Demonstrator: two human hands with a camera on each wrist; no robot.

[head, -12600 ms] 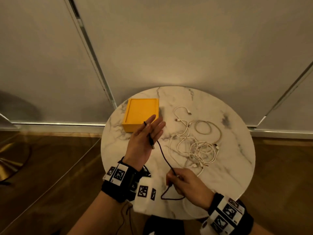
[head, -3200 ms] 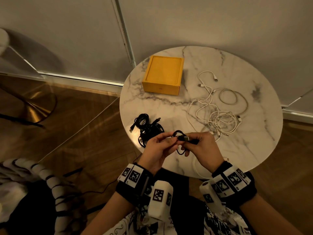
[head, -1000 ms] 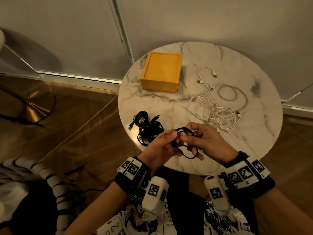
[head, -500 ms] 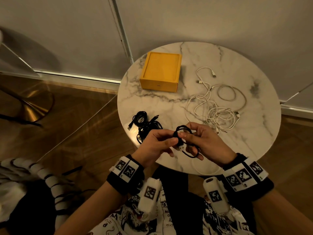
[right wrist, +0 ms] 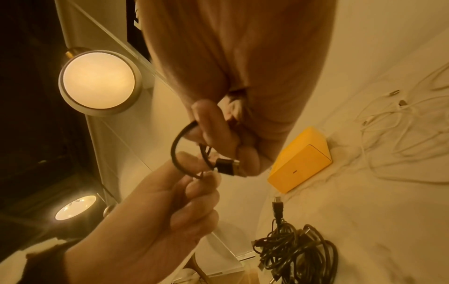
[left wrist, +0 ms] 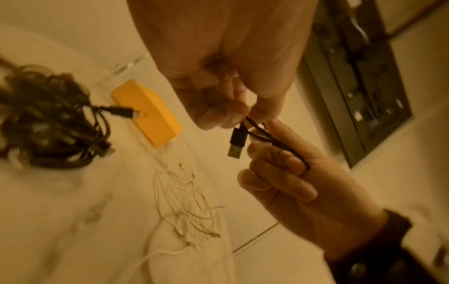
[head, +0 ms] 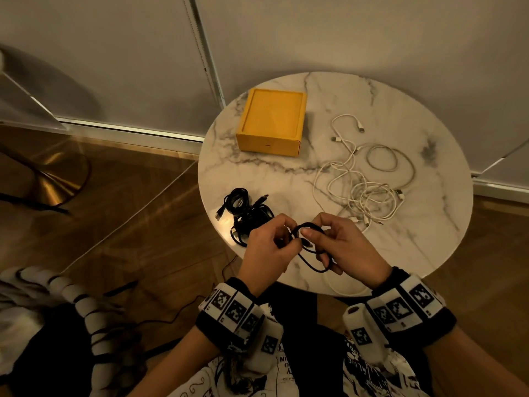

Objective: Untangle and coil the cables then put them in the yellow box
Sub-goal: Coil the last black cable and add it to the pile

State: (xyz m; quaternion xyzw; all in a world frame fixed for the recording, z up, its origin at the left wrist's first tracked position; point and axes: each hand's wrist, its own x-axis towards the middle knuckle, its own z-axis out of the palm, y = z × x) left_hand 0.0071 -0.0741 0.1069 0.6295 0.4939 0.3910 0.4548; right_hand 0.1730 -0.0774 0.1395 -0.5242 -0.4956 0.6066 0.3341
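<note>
A short black cable [head: 310,224] is looped into a small coil between both hands, above the near edge of the marble table [head: 429,224]. My left hand [head: 289,239] pinches the strands just above the USB plug [left wrist: 237,142]. My right hand [head: 312,236] has its fingers curled through the loop [right wrist: 175,151], and the plug [right wrist: 227,166] lies against them. The yellow box [head: 272,121] stands shut at the table's far left. A bundle of black cables [head: 246,213] lies left of my hands. A tangle of white cables [head: 363,184] spreads across the right half.
The round table is small, with its edge just under my wrists. Wooden floor and a brass lamp base [head: 54,184] lie to the left, and a wall stands close behind the table. A lit round lamp [right wrist: 97,82] shows in the right wrist view.
The once stretched-out black cable is now a small coil. Over the last second both hands stayed at the near edge, turning the loop slightly, and it now hangs lower under the right hand.
</note>
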